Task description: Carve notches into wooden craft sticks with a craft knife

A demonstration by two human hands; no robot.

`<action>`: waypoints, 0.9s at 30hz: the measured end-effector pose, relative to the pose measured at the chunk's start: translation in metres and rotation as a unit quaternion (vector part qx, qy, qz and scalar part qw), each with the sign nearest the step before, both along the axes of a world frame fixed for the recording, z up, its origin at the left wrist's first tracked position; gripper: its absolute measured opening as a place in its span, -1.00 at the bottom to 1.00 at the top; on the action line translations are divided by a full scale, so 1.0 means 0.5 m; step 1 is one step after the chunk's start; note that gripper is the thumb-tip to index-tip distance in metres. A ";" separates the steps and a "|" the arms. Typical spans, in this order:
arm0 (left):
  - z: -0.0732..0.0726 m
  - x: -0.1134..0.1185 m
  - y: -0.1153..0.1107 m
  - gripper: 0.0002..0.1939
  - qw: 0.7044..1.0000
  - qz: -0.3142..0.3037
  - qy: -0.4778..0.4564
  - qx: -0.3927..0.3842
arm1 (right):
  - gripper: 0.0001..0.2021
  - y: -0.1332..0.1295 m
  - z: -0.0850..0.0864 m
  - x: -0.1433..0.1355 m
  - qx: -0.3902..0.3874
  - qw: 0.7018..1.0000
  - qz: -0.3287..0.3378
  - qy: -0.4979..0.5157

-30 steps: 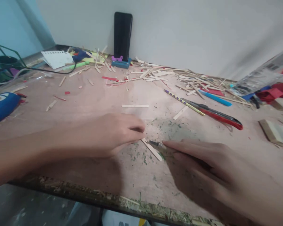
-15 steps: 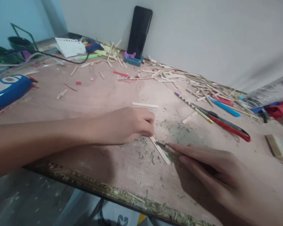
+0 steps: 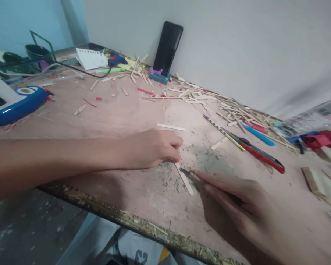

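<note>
Under the closed fingers of my left hand, a pale popsicle stick is pressed to the table, its free end slanting toward the front edge. My right hand pinches a craft knife, whose blade tip meets the side of the stick about midway along the part that shows. The stick's far end is hidden by my left fingers, and most of the knife's handle by my right. Just beyond my left hand lies another popsicle stick.
A patterned pencil, red-handled scissors and a blue pen-like thing lie at the right. Loose sticks pile along the wall. A phone leans in a stand. The chipped table edge runs close in front.
The camera view has shifted a little, moving everything in the picture slightly. Both hands keep their grips, and the blade stays against the stick.
</note>
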State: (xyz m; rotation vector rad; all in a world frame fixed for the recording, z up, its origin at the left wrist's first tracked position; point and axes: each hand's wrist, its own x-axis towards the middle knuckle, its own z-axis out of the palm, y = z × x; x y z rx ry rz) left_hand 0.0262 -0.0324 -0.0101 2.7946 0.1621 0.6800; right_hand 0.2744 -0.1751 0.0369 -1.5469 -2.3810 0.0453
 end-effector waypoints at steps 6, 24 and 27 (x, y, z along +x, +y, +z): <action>0.000 0.001 0.001 -0.66 1.000 0.003 0.016 0.018 | -0.60 -0.007 0.011 -0.017 0.074 0.991 0.043 -0.098; 0.003 0.002 -0.002 -0.68 0.999 0.001 0.019 0.029 | -0.65 -0.016 -0.011 0.005 0.067 0.997 0.002 -0.034; 0.003 0.002 -0.002 -0.69 0.999 0.002 0.020 0.028 | -0.68 -0.019 -0.012 0.011 0.046 0.999 -0.005 -0.022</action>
